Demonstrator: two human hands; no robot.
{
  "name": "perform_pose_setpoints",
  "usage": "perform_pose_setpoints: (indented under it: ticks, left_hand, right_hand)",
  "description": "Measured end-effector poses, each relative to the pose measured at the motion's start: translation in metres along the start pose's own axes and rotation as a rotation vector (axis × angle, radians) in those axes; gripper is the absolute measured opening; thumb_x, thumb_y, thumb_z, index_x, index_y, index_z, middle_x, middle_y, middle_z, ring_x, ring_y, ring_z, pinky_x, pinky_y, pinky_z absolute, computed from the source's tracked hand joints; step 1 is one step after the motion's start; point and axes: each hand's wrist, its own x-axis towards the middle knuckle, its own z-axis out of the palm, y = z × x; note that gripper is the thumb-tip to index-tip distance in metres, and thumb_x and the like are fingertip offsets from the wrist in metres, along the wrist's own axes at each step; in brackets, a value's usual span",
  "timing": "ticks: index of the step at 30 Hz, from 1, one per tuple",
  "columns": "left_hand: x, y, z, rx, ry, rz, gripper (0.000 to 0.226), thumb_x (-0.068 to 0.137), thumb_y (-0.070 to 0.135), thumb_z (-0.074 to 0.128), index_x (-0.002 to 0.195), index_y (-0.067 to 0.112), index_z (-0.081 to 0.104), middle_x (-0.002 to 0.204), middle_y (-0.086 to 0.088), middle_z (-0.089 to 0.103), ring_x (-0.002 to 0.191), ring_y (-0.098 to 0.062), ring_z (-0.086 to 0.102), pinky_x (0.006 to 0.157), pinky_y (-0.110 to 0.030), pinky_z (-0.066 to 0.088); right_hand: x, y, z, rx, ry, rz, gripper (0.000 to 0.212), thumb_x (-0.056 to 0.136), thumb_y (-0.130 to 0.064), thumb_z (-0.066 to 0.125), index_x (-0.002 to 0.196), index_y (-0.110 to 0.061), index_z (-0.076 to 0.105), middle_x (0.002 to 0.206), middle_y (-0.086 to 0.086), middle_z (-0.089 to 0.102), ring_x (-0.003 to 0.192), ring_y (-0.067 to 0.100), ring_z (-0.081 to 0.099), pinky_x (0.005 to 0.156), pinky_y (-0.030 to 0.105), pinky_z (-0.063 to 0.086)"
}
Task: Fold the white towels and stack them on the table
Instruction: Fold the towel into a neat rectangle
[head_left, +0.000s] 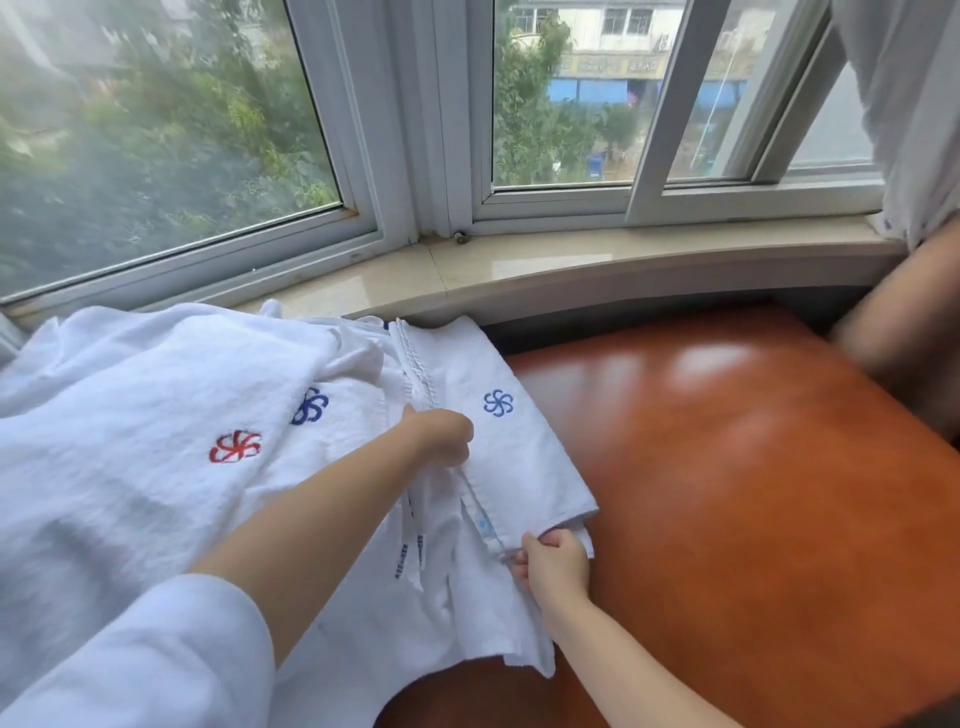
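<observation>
A heap of white towels (130, 415) fills the lower left and centre of the frame, spread over the left part of a glossy reddish-brown wooden table (753, 493). The cloth is soft terry with a nubbly surface, creased and loosely piled. A red pinwheel emblem (235, 447) is stitched on the big rumpled towel at left, and a dark blue one (310, 405) shows on a layer just beside it. At centre lies a narrower folded towel (519, 441), a long flat strip with a hemmed, stitched edge and a lighter blue pinwheel emblem (498, 403) near its far end; its right edge lies on the bare table.

The left hand (441, 436), reaching out of a white sleeve (156, 660), has its fingers curled into the cloth at the folded towel's left edge, gripping it. The right hand (553, 566) pinches the near corner of the same towel between thumb and fingers.

Behind the table a polished, pale stone windowsill (519, 265) curves across the frame under white-framed windows (405, 130). A white curtain (909, 104) hangs at upper right; below it is a blurred brownish shape that cannot be made out.
</observation>
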Motion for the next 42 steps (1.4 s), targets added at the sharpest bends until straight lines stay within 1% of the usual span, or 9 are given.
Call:
perform_pose_setpoints:
  ticks: [4,13,16,19,25,29,32,37,42]
  left_hand:
    - [-0.009,0.006,0.013,0.008,-0.011,0.01,0.042,0.097,0.017,0.038,0.138,0.02,0.047,0.144,-0.002,0.047,0.137,-0.024,0.037,0.117,-0.053,0.006]
    - [-0.011,0.015,0.03,0.143,0.061,0.024,0.023,0.093,0.018,0.041,0.11,0.019,0.057,0.116,-0.001,0.061,0.117,-0.025,0.053,0.112,-0.052,0.016]
    - [-0.004,0.007,0.038,0.195,0.005,0.083,0.036,0.096,0.027,0.042,0.13,0.019,0.048,0.134,-0.003,0.054,0.129,-0.027,0.047,0.113,-0.059,0.01]
    - [0.002,0.004,0.051,0.237,-0.038,0.099,0.051,0.096,0.034,0.049,0.141,0.013,0.037,0.144,-0.006,0.043,0.135,-0.026,0.041,0.114,-0.06,0.008]
    - [0.017,0.007,0.02,0.114,0.06,-0.043,0.033,0.091,0.015,0.048,0.123,0.014,0.057,0.131,-0.006,0.056,0.121,-0.025,0.054,0.096,-0.037,0.041]
    - [0.017,0.013,0.025,0.385,-0.004,-0.05,0.027,0.091,0.015,0.047,0.115,0.017,0.061,0.125,-0.002,0.06,0.119,-0.026,0.053,0.105,-0.046,0.028]
    - [0.013,0.015,0.038,0.443,-0.055,0.072,0.028,0.089,0.012,0.047,0.112,0.015,0.062,0.12,-0.002,0.06,0.124,-0.028,0.047,0.111,-0.065,0.01]
    - [-0.012,0.003,0.048,0.351,-0.058,0.156,0.05,0.093,0.026,0.05,0.141,0.017,0.04,0.136,-0.004,0.052,0.134,-0.029,0.038,0.109,-0.072,-0.003]
    - [-0.042,0.021,0.059,0.245,0.084,0.104,0.027,0.089,0.016,0.046,0.112,0.012,0.061,0.117,-0.005,0.058,0.123,-0.025,0.045,0.11,-0.069,-0.003]
  right_hand:
    - [-0.006,-0.007,-0.003,-0.116,0.07,-0.207,0.02,0.093,-0.014,0.06,0.075,-0.007,0.053,0.066,0.007,0.06,0.062,0.021,0.058,0.056,0.026,0.042]
    - [-0.002,-0.002,-0.016,-0.174,0.185,-0.223,0.032,0.09,-0.019,0.063,0.064,-0.014,0.045,0.061,-0.003,0.05,0.06,0.018,0.047,0.055,0.028,0.036]
    - [0.014,-0.026,-0.014,-0.416,0.009,-0.351,0.008,0.092,-0.026,0.059,0.09,-0.019,0.063,0.094,-0.005,0.061,0.095,0.02,0.059,0.078,0.029,0.043]
    - [0.036,-0.037,-0.011,-0.982,-0.193,-0.483,0.033,0.089,-0.04,0.058,0.116,-0.022,0.066,0.126,-0.005,0.051,0.124,0.018,0.043,0.102,0.029,0.033]
    - [0.062,-0.045,-0.007,-1.015,-0.008,-0.579,0.057,0.079,-0.061,0.062,0.124,-0.028,0.052,0.132,-0.003,0.04,0.128,0.021,0.034,0.108,0.034,0.023]
    - [0.073,-0.043,-0.005,-0.937,0.057,-0.599,0.053,0.085,-0.048,0.063,0.13,-0.023,0.05,0.136,0.002,0.041,0.128,0.023,0.035,0.107,0.035,0.026]
    - [0.062,-0.03,0.002,-0.83,-0.205,-0.815,0.038,0.087,-0.038,0.064,0.12,-0.018,0.06,0.123,0.0,0.053,0.117,0.021,0.046,0.096,0.028,0.034]
    - [0.042,0.004,-0.014,-1.04,-0.448,-0.882,0.093,0.073,-0.07,0.059,0.148,-0.022,0.033,0.149,-0.008,0.03,0.139,0.014,0.024,0.114,0.029,0.016]
    - [0.04,-0.004,-0.017,-0.667,-0.126,-0.829,0.024,0.085,-0.023,0.07,0.096,-0.002,0.072,0.128,0.008,0.056,0.124,0.026,0.046,0.098,0.03,0.036]
